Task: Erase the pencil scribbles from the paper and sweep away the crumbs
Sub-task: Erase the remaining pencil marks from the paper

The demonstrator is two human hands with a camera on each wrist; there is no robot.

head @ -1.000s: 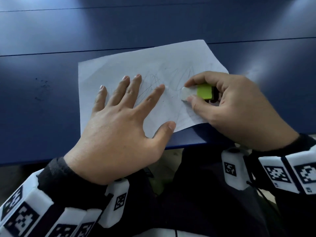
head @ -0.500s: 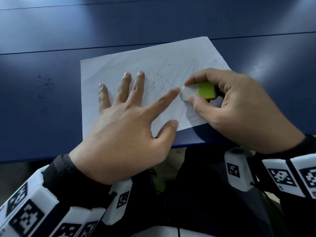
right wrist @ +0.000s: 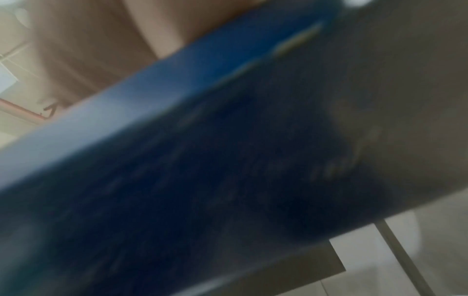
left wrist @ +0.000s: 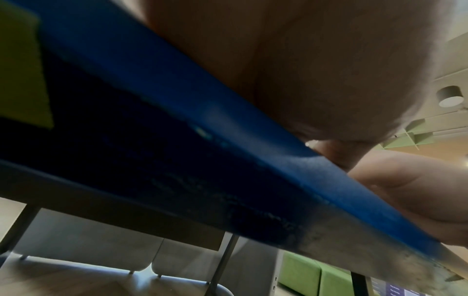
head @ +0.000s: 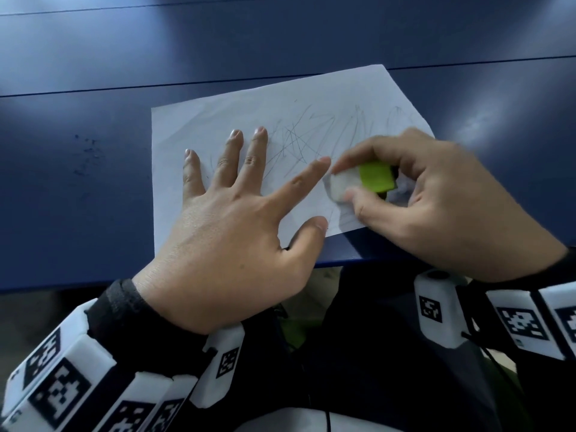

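The paper [head: 218, 120] lies on the blue bench [head: 78, 213], its near edge close to the bench's near rim. The left hand [head: 224, 226] lies flat on it, fingers spread. The right hand [head: 436, 207] pinches a white eraser [head: 341, 183] with a green sleeve [head: 375, 180] between thumb and forefinger, its white end on the paper beside the left forefinger. Scribbles [head: 311, 135] cross the paper's far right part. Dark specks [head: 87, 151] mark the bench at left. Both wrist views show only the bench edge and blurred skin
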